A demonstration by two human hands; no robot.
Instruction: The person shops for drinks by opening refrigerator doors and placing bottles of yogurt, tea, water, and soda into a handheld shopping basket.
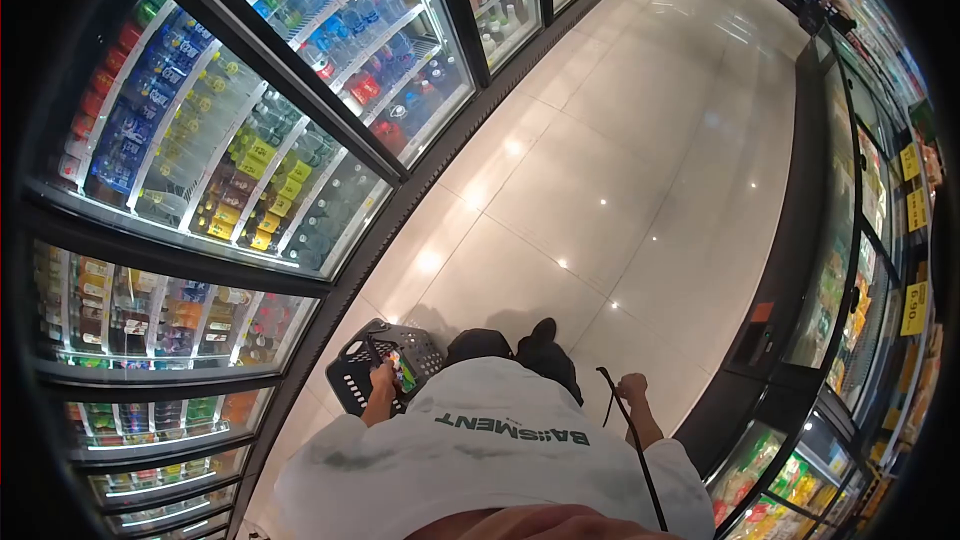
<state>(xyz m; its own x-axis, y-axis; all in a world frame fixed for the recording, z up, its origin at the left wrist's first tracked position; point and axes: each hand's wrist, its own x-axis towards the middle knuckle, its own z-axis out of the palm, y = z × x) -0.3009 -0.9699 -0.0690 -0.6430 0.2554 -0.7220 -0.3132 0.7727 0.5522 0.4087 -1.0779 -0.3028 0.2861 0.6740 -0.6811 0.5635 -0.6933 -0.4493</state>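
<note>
My left hand point(381, 380) is closed round the dark handle of a grey plastic shopping basket point(352, 380) that hangs at my left side. Inside the basket lies a colourful package point(405, 368) with green on it, partly hidden by the handle and my hand. On the other side, my right hand point(632, 387) hangs beside my body, curled into a loose fist with nothing showing in it. A thin black cable point(640, 460) runs down over my white shirt and loops close to that hand.
Glass-door coolers point(200, 130) full of bottled drinks line the left side. Along the right stands a black-edged freezer case point(765, 335) with packaged goods and yellow price tags point(914, 308). Between them runs a shiny tiled floor point(610, 180). Another person point(832, 2) stands at the far right.
</note>
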